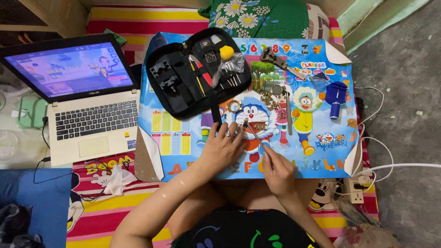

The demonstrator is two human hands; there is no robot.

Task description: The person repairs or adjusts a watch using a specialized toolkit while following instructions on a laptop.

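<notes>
A colourful cartoon-printed plastic mat (183, 138) lies over striped bedding on the floor, with an open silver laptop (87, 115) at nine o'clock. From the head view, the left hand (225, 147) presses flat, fingers curled onto a small metal watch piece (245, 124) near the mat's middle. The right hand (275, 167) pinches a thin metal tool (254, 134), whose long axis runs from five o'clock up to eleven, tip at the piece. A slip could likely fling tiny gold watch links (267, 97) off the mat. An open black zip tool case (193, 73) sits at twelve o'clock.
</notes>
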